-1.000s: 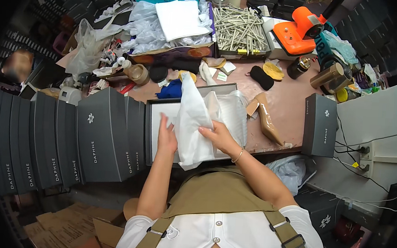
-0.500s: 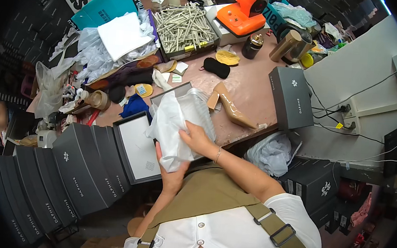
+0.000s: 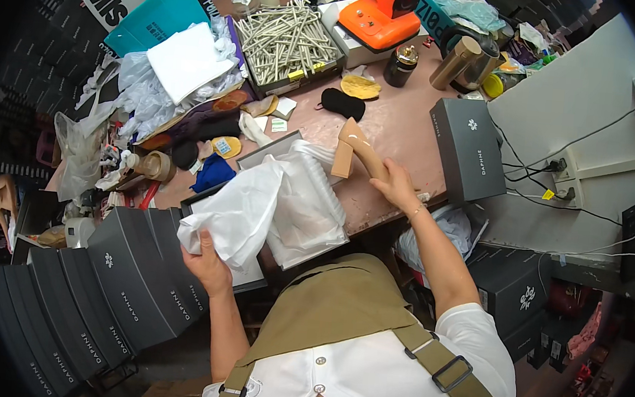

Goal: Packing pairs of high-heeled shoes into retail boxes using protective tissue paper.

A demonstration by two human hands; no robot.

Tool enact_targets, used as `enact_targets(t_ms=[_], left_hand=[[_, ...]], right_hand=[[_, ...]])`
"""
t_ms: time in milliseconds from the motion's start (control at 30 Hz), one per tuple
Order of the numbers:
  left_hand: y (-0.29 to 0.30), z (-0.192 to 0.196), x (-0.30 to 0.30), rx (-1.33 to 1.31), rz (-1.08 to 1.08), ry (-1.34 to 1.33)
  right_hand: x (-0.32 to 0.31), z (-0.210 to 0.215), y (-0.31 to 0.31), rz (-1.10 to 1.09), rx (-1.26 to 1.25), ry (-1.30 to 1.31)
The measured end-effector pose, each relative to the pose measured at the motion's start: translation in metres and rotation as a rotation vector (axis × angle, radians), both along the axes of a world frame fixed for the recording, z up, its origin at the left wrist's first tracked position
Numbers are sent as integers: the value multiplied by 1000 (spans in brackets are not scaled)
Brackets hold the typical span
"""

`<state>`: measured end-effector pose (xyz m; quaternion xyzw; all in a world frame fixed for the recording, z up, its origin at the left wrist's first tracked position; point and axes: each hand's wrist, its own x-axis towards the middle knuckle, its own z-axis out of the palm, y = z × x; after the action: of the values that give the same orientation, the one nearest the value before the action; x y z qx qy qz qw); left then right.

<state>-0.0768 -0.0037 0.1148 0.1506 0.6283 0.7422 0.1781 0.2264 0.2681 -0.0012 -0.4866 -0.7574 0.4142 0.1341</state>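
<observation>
With my left hand (image 3: pixel 208 266) I grip the edge of a sheet of white tissue paper (image 3: pixel 236 211), drawn out to the left over the shoebox lid. The open shoebox (image 3: pixel 334 246) in front of me is lined with more white wrapping. My right hand (image 3: pixel 395 187) is closed around the toe end of a tan high-heeled shoe (image 3: pixel 364 148) at the right of the box. Its block heel points toward the box. The white inside of the lid (image 3: pixel 247 273) is mostly covered by the tissue.
A row of dark grey shoeboxes (image 3: pixel 129 269) stands at the left. Another closed box (image 3: pixel 469 152) is upright at the right table edge. Farther back are a tray of pale paper sticks (image 3: pixel 289 43), an orange device (image 3: pixel 378 20), a dark jar (image 3: pixel 401 65) and a black pouch (image 3: pixel 342 104).
My left hand has pulled the tissue to the left, uncovering the box's inside. My right hand has left the tissue and taken hold of the shoe, which has tilted.
</observation>
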Motion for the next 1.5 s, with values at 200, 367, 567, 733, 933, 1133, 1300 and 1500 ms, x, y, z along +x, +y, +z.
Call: enact_targets(t_ms=[200,367,567,733,933,1133,1300,1500], left_hand=[[3,3,-9,133,-107,-243],[14,-2,-1,-1,-160,-132],[10,6,-4,-117,-103,17],[23,10,14,55,-283,-181],[23,12,-54,182,49,-501],[9,102,-52,112,390,255],[24,23,-10,-296,-112,344],[4,-41,20,-438,-305,41]], right_hand=[[40,28,23,273,607,-191],[46,-25,44,374,451,-297],[68,39,1,-110,-234,62],[13,-14,-79,-259,226,62],[45,77,-90,-306,-664,995],[31,118,-104,-93,-644,1036],[9,129,-119,-41,-756,1061],[3,122,-128,-15,-907,1018]])
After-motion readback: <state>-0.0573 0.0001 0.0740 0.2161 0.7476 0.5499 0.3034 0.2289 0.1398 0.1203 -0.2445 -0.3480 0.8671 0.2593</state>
